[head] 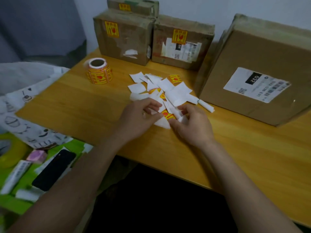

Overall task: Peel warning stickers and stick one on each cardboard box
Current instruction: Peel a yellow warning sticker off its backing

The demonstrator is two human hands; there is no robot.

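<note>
Two bare forearms reach in from the lower edge over the wooden worktop (pixel 75 105). Landmark: the heap of white backing scraps (pixel 161 89) at mid-worktop. Left of the heap stands the sticker roll (pixel 99 72), upright and well apart. At the heap's near edge, the left hand (pixel 139 117) and right hand (pixel 193 125) meet, fingers curled, pinching between them a yellow-and-red warning sticker (pixel 166 115) with white backing attached. Behind the heap stand two small cardboard boxes: the left box (pixel 122 39) and centre box (pixel 182 42) each bear a sticker; a third box (pixel 133 5) behind them is also labelled. Right of the heap, the large box (pixel 259 73) shows only a shipping label.
</note>
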